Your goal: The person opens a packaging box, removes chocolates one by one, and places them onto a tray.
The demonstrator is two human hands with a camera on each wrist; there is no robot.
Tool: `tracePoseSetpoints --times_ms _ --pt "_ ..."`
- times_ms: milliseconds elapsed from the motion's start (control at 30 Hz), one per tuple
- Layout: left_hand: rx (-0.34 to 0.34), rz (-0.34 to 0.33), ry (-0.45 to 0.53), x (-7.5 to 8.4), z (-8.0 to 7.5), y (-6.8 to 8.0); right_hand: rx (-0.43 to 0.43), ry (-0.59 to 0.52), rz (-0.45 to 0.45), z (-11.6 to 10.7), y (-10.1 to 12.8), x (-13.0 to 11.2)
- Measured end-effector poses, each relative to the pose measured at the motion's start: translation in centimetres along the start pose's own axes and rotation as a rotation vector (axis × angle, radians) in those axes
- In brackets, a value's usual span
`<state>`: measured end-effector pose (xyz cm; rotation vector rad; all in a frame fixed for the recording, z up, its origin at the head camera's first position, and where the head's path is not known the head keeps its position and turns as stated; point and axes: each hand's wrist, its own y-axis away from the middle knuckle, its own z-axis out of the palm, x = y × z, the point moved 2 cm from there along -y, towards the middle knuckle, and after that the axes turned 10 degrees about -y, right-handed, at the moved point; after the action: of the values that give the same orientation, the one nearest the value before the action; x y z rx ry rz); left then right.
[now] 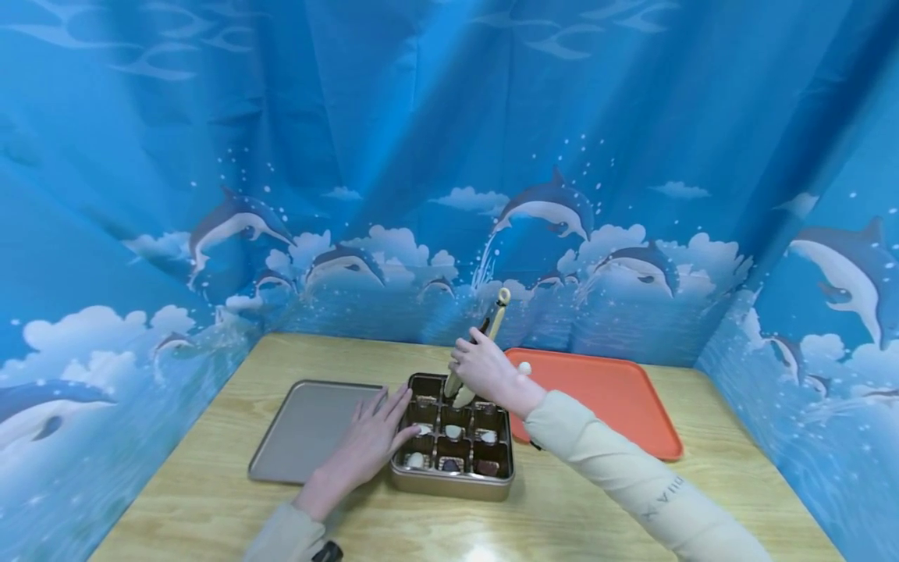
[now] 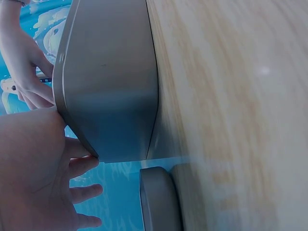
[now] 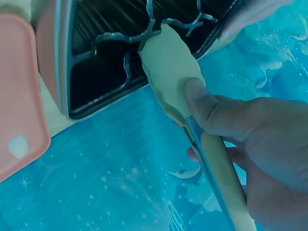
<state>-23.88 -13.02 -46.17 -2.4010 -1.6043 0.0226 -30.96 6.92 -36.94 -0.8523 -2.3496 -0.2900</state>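
Note:
A metal box (image 1: 492, 485) with divided compartments sits mid-table; several compartments hold small white or brown pieces. My right hand (image 1: 481, 368) grips cream tongs (image 1: 494, 324), whose tips reach down into a back compartment. In the right wrist view my thumb presses on the tongs (image 3: 168, 67) above the box's dividers (image 3: 110, 48). My left hand (image 1: 372, 441) lies flat with straight fingers against the box's left side. The left wrist view shows these fingers (image 2: 79, 166) touching the box's wall (image 2: 108, 86).
A flat grey tray (image 1: 302, 425) lies left of the box, partly under my left hand. An orange tray (image 1: 611, 402) lies to the right with a small white piece (image 1: 524, 368) near its back left corner. Blue dolphin curtains enclose the table on three sides.

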Motion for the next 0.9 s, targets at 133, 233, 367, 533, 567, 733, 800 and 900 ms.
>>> tracePoseSetpoints --times_ms 133,233,367,533,567,733,800,900 --pt "-0.006 -0.004 -0.008 0.0 0.1 -0.1 -0.022 -0.033 0.007 0.0 -0.1 -0.4" --pt "-0.003 -0.003 -0.005 0.0 0.1 -0.2 -0.023 -0.051 0.016 0.2 0.1 -0.5" --pt "-0.003 -0.003 -0.002 0.0 0.1 -0.2 0.004 -0.071 0.039 0.6 0.4 -0.5" --pt "-0.012 -0.007 0.010 -0.1 0.1 -0.1 0.073 -0.075 0.074 1.0 1.0 -0.2" --pt "-0.015 -0.008 0.012 -0.1 0.1 -0.1 0.084 -0.071 0.077 1.1 1.1 -0.1" --pt "-0.016 -0.009 0.025 0.0 0.0 -0.1 0.116 -0.048 0.069 1.2 1.3 0.2" --pt "-0.014 -0.007 0.021 0.0 0.1 -0.1 0.128 -0.044 0.058 1.1 1.4 0.3" --pt "-0.011 -0.004 0.016 0.0 0.1 -0.1 0.134 -0.036 0.043 0.7 1.6 0.4"
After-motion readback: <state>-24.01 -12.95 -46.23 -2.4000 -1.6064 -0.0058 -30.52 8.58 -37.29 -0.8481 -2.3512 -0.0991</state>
